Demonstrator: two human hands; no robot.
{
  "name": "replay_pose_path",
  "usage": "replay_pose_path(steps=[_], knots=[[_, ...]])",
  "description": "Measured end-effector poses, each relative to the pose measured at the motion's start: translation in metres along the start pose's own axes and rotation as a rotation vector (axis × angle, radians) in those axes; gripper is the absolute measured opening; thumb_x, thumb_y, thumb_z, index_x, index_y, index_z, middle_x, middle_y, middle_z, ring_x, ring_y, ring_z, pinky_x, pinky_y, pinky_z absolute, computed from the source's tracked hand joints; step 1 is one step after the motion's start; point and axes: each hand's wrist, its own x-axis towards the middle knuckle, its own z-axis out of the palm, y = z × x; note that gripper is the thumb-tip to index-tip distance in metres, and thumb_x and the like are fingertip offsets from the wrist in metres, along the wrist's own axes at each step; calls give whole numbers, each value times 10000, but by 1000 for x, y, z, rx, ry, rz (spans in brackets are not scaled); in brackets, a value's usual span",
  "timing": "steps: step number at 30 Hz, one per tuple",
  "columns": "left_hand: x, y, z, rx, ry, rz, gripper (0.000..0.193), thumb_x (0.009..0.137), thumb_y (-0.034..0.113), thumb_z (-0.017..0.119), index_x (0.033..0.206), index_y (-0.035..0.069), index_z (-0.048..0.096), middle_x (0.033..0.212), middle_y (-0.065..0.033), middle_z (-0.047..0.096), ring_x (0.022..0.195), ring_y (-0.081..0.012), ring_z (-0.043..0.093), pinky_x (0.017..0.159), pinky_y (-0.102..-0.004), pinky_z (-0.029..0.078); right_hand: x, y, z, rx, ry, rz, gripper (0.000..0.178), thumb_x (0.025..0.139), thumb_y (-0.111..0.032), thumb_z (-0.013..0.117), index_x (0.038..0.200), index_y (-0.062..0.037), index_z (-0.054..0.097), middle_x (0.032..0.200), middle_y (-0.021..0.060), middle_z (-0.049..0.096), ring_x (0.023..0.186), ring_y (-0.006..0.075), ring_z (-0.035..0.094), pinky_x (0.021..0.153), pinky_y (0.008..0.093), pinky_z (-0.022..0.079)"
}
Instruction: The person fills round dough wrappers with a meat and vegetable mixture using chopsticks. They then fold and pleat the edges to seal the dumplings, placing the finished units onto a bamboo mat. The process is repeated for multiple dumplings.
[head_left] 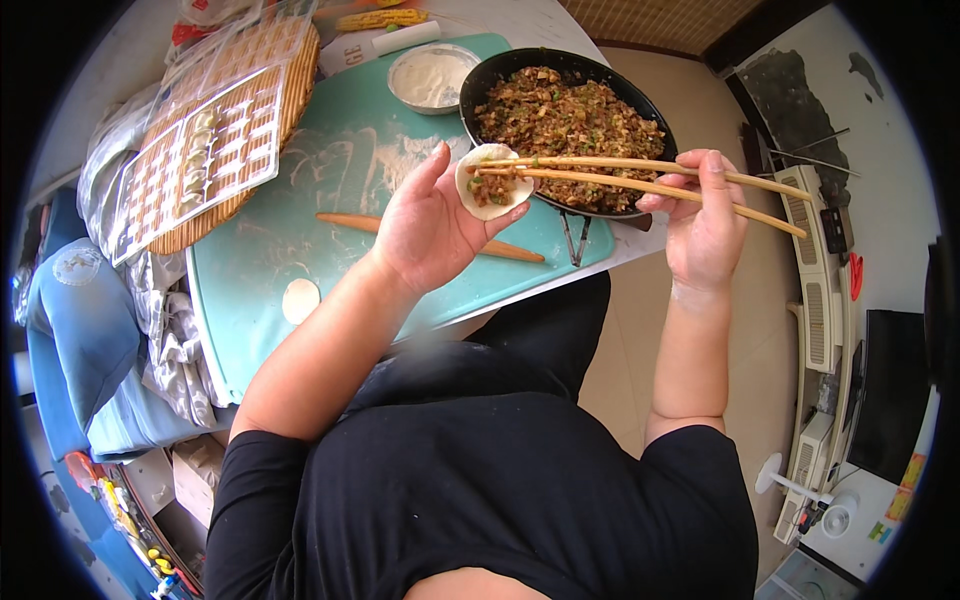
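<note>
My left hand [430, 225] holds a round dumpling wrapper [497, 207] on its fingers, palm up. A small heap of chopped filling [492, 186] lies on the wrapper. In my right hand [703, 215] is a pair of long wooden chopsticks [640, 178], their tips touching the filling on the wrapper. Just beyond stands a black pan [472, 127] full of minced filling [570, 115]. A thin wooden rolling pin [345, 221] lies on the teal mat [250, 240], its middle hidden behind my left hand. One flat wrapper [300, 301] rests near the mat's front left.
A metal bowl of flour [432, 78] stands at the mat's far edge. At the left, a white compartment tray [262, 130] with a row of dumplings [200, 150] sits on a round woven tray [300, 85]. A corn cob [382, 19] lies at the back.
</note>
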Motion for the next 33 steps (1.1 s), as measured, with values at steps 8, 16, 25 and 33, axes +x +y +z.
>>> replay_pose_path(steps=[8,16,25,33], knots=[[0,0,-3,59,7,0,519,950,407,320,1245,-9,415,1244,-140,488,1154,-273,473,1003,-427,361,2,1,3,0,32,19,269,924,-230,462,879,20,551,670,107,592,504,216,579,501,325,539],[1,0,-4,175,15,28,513,956,408,300,1240,-1,422,1236,-128,497,1143,-262,483,990,-407,370,0,5,10,-35,-27,24,263,935,-214,437,902,22,551,679,106,586,516,213,584,511,314,540],[0,3,-4,103,12,29,513,960,404,283,1252,0,404,1251,-134,484,1158,-271,471,994,-415,366,2,6,-3,27,6,25,271,931,-231,441,900,14,550,683,111,593,551,226,595,532,329,537],[-4,5,-7,49,134,56,492,961,380,287,1243,-5,409,1254,-168,473,1176,-300,453,996,-412,368,10,13,-34,-255,179,61,301,926,-254,461,938,37,538,710,102,565,574,198,592,561,293,536]])
